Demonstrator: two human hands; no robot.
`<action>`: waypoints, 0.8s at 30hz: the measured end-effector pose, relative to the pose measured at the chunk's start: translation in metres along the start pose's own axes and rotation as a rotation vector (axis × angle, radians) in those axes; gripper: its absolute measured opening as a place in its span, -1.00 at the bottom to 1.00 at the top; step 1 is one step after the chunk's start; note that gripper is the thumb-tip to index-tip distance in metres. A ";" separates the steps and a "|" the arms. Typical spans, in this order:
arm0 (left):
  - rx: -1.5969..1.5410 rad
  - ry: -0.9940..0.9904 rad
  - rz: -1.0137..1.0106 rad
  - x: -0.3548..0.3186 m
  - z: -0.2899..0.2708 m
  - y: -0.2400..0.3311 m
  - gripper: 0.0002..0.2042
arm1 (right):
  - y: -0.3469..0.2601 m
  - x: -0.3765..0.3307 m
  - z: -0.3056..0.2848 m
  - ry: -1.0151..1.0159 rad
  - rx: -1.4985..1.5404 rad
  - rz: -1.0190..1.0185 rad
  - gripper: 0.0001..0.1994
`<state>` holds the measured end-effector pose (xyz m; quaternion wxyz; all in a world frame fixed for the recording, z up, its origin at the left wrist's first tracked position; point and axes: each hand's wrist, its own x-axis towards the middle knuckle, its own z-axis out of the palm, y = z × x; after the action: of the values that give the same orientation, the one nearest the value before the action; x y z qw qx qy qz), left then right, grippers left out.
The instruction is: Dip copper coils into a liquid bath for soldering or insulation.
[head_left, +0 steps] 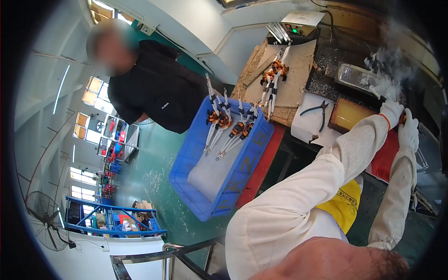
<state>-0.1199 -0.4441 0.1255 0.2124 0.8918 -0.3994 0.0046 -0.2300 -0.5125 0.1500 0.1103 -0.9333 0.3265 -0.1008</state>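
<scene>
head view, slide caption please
White-gloved hands near rising smoke and a metal tray, copper-wound coils in a blue crate.

Lighting: bright; daylight from windows [96,96], tube light [61,88] glowing white. Haze: smoke [391,77], upper right, veiling detail. Blur: bystander's head [112,46]. Distortion: fisheye, straight edges bowed, corners black. Foreground: reasonably crisp.

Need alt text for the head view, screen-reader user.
White-gloved left hand and right hand hold a mostly hidden copper-coloured part between them, beside a rectangular metal tray with smoke rising at one end. To the left, a blue crate holds copper-wound coils; a person in black stands beyond it.
</scene>
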 end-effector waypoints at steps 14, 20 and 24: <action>0.004 -0.001 0.034 -0.001 -0.002 -0.001 -0.78 | 0.004 0.001 0.003 0.028 0.006 -0.027 -0.41; -0.009 0.008 0.027 -0.001 -0.001 -0.001 -0.79 | 0.000 0.000 -0.001 0.041 -0.003 -0.023 -0.43; -0.012 -0.026 -0.007 -0.002 -0.002 0.002 -0.79 | 0.003 -0.001 0.003 0.030 -0.006 -0.017 -0.43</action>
<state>-0.1224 -0.4427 0.1272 0.2125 0.8919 -0.3990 -0.0104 -0.2313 -0.5137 0.1461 0.1018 -0.9347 0.3206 -0.1146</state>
